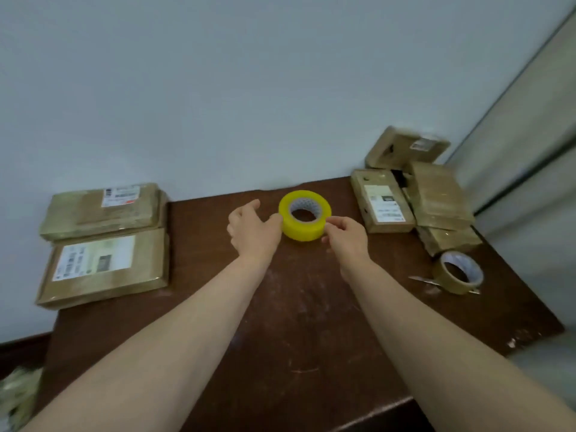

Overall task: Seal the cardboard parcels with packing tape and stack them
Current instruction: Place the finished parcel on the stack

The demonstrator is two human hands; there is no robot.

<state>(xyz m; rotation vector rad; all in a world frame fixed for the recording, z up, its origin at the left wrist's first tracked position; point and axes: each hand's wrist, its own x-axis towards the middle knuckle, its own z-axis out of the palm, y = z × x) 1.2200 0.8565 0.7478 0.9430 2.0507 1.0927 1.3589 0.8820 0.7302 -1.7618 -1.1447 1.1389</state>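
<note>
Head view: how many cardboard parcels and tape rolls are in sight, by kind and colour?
Cardboard parcels: 6 (2 left, 4 right; stacks may hide more)
Yellow tape roll: 1
Brown tape roll: 1
Total: 8

Two bare arms come in from the lower edge. The left forearm [174, 332] and the right forearm [430, 332] are uncovered along all of their visible length, from the frame's edge to the wrists, and the skin looks smooth and even. The wide lens draws them broad near the bottom edge and narrow toward the wrists. The left hand [254, 227] and the right hand [347, 236] are bare as well. Their knuckles show faintly and the fingers are slim. The nails are too blurred to make out. Anything worn higher up the arms lies outside the picture.
</note>
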